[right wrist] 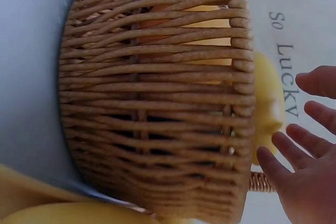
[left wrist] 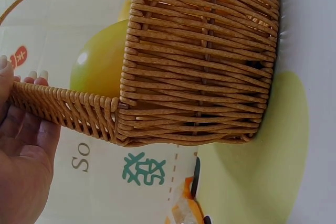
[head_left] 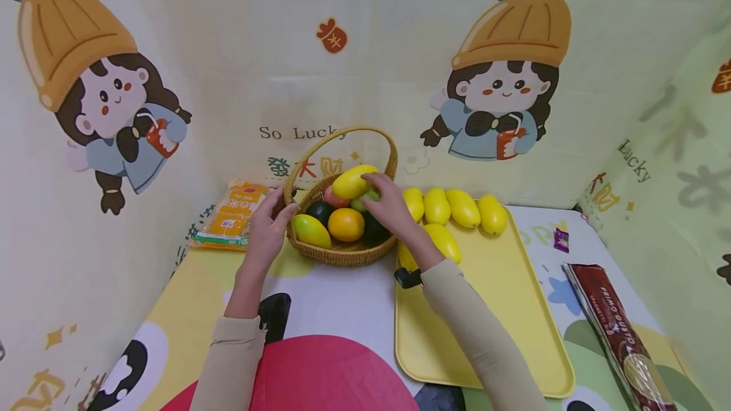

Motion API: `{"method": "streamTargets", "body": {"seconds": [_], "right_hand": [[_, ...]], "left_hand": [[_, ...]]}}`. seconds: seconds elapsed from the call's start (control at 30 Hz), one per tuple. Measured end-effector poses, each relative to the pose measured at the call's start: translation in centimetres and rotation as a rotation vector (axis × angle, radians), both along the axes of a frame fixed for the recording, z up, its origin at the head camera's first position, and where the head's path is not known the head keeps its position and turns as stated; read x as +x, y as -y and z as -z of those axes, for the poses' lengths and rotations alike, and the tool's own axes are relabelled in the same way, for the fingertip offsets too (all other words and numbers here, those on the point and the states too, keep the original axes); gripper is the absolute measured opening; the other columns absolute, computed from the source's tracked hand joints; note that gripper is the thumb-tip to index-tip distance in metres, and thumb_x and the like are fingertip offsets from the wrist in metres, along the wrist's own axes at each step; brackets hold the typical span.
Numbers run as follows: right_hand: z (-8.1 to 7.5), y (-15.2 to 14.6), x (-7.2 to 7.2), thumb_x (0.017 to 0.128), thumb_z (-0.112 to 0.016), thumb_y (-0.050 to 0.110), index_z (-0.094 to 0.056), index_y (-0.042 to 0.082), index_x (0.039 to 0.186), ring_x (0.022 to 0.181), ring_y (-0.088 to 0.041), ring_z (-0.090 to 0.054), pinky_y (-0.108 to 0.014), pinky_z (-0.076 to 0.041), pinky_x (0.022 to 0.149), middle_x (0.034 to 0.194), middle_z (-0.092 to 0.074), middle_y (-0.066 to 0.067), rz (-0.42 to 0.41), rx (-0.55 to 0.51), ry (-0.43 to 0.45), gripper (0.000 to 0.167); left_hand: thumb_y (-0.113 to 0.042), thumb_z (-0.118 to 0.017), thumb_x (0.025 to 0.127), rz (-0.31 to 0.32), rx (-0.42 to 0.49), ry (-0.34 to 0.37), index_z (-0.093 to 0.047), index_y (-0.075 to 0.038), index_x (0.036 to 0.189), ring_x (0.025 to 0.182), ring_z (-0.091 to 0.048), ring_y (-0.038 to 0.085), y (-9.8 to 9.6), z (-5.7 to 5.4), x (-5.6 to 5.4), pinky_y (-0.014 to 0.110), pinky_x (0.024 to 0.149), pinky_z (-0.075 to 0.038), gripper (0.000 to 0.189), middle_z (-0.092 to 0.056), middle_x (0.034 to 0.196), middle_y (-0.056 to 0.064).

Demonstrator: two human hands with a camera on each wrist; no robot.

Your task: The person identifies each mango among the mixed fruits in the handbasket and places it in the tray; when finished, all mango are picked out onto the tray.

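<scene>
A wicker basket (head_left: 342,257) with a tall arched handle (head_left: 356,129) stands near the back wall. My left hand (head_left: 268,224) holds the handle low on its left side, thumb on one face and fingers behind, as the left wrist view shows. On top of the fruit lies a yellow mango (head_left: 351,181). My right hand (head_left: 390,200) is beside that mango, its fingers spread and nearly straight in the right wrist view. Below are an orange (head_left: 346,225), a green-yellow mango (head_left: 311,231), a pinkish fruit (head_left: 335,198), a green fruit (head_left: 364,201) and dark fruits (head_left: 320,211).
Right of the basket is a yellow tray (head_left: 485,335), with several yellow mangoes (head_left: 464,208) at its far end. An orange food bag (head_left: 228,217) lies to the left. On the far right are a spaghetti pack (head_left: 619,341) and a small purple packet (head_left: 561,240).
</scene>
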State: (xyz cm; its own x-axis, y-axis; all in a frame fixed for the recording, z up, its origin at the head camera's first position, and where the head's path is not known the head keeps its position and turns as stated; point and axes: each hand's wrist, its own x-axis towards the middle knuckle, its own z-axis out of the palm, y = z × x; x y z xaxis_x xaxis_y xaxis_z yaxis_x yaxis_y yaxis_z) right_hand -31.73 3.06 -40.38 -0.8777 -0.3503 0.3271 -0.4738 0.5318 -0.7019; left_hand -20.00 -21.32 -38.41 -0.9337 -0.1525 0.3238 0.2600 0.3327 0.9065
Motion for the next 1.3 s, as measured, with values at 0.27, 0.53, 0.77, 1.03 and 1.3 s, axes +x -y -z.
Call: {"method": "streamTargets", "body": {"seconds": [0.27,0.53,0.77,1.03,1.3], "right_hand": [[0.0,1.7,-1.5,0.091,-0.068,0.019,-0.058,0.013,0.136,0.136,-0.026,-0.045,-0.042,-0.041,0.114,0.145,-0.05,-0.008,0.052,0.073,-0.089,0.047],[-0.1,2.5,-2.2,0.092,-0.069,0.026,-0.05,0.016,0.145,0.143,-0.025,-0.036,-0.042,-0.035,0.119,0.152,-0.043,-0.008,0.005,0.134,-0.048,0.057],[0.0,3.0,-2.2,0.094,-0.066,0.03,-0.051,0.014,0.143,0.146,-0.025,-0.032,-0.043,-0.029,0.122,0.153,-0.043,-0.007,-0.046,0.128,0.007,0.054],[-0.1,3.5,-1.7,0.097,-0.063,0.029,-0.066,0.01,0.124,0.138,-0.025,-0.043,-0.042,-0.032,0.12,0.142,-0.054,-0.007,-0.07,0.092,0.001,0.033],[-0.2,4.2,-1.3,0.098,-0.063,0.031,-0.063,0.012,0.117,0.137,-0.023,-0.044,-0.041,-0.032,0.12,0.139,-0.055,-0.004,-0.098,0.117,0.025,0.027]], "left_hand": [[-0.021,-0.055,0.102,-0.006,-0.011,0.005,-0.049,-0.011,0.146,0.111,-0.054,0.018,0.1,0.1,-0.1,0.008,0.091,-0.047,0.045,-0.057,0.126,0.014],[-0.022,-0.054,0.102,-0.006,-0.015,0.015,-0.049,-0.01,0.145,0.112,-0.054,0.019,0.0,0.2,-0.1,0.009,0.093,-0.047,0.045,-0.058,0.126,0.015],[-0.02,-0.055,0.102,-0.004,-0.018,-0.001,-0.05,-0.009,0.145,0.111,-0.055,0.015,0.0,0.1,-0.1,0.009,0.093,-0.047,0.044,-0.058,0.127,0.014],[-0.023,-0.055,0.102,-0.003,-0.003,-0.011,-0.051,-0.016,0.145,0.112,-0.055,0.016,0.8,2.0,-1.5,0.009,0.093,-0.047,0.044,-0.058,0.128,0.011],[-0.033,-0.057,0.1,0.003,0.008,-0.061,-0.053,-0.021,0.143,0.114,-0.056,0.013,1.1,2.9,-1.9,0.011,0.093,-0.049,0.044,-0.058,0.128,0.007]]}}
